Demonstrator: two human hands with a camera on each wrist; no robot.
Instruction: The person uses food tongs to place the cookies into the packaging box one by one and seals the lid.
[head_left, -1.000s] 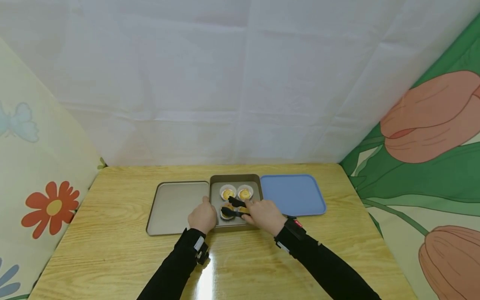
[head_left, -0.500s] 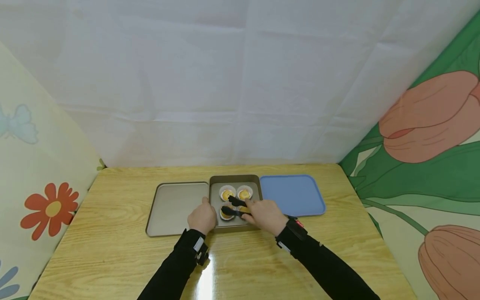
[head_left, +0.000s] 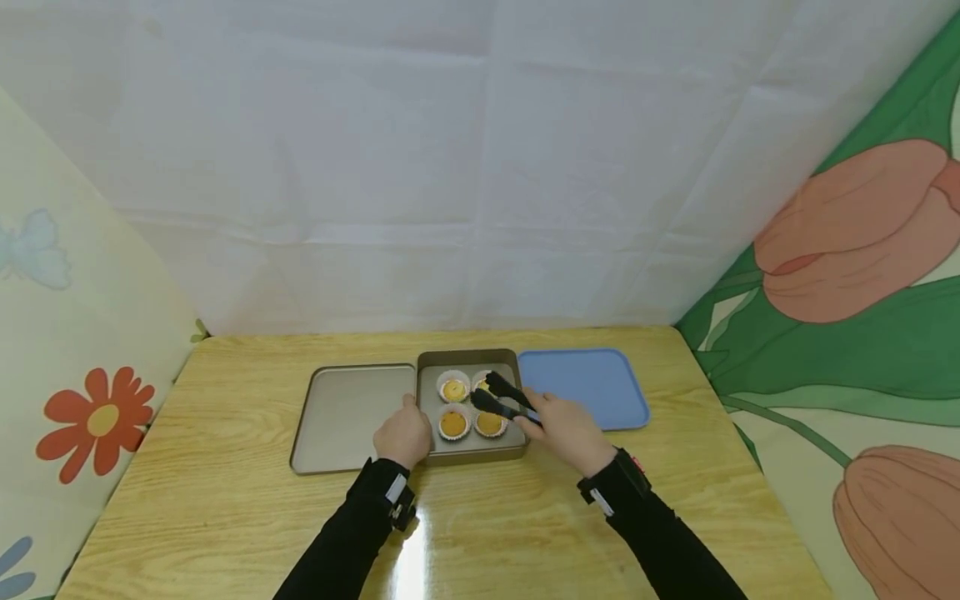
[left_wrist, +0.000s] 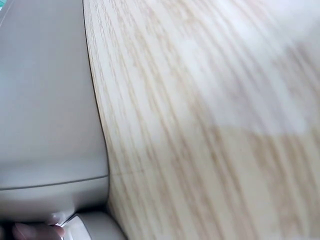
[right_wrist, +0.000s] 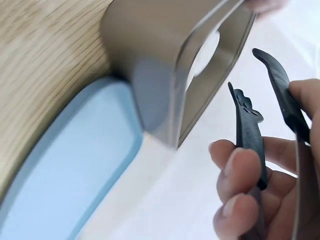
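My left hand [head_left: 403, 433] grips the left wall of a square, deep brown baking pan [head_left: 480, 457], its thumb along the rim. Fingers at the rim also show at the top of the right wrist view. Several small tarts in white fluted cups stand inside the pan, among them a front left tart [head_left: 453, 423] and a back left tart [head_left: 453, 390]. My right hand [head_left: 566, 429] holds black-tipped tongs [right_wrist: 248, 122] between thumb and fingers. The tongs' tips are spread with nothing between them, above the pan's right half, and partly cover the back right tart.
A shallow metal baking sheet [head_left: 348, 421] lies against the pan's left side. On the right a blue tray [head_left: 585, 383] adjoins the pan. All stand on a wooden table [head_left: 225, 450], with a white cloth [head_left: 337, 167] hanging behind and printed panels at both sides.
The tongs have come away from the front left tart, rising and shifting right with my right hand. That tart sits uncovered in the pan. My left hand stays in place.
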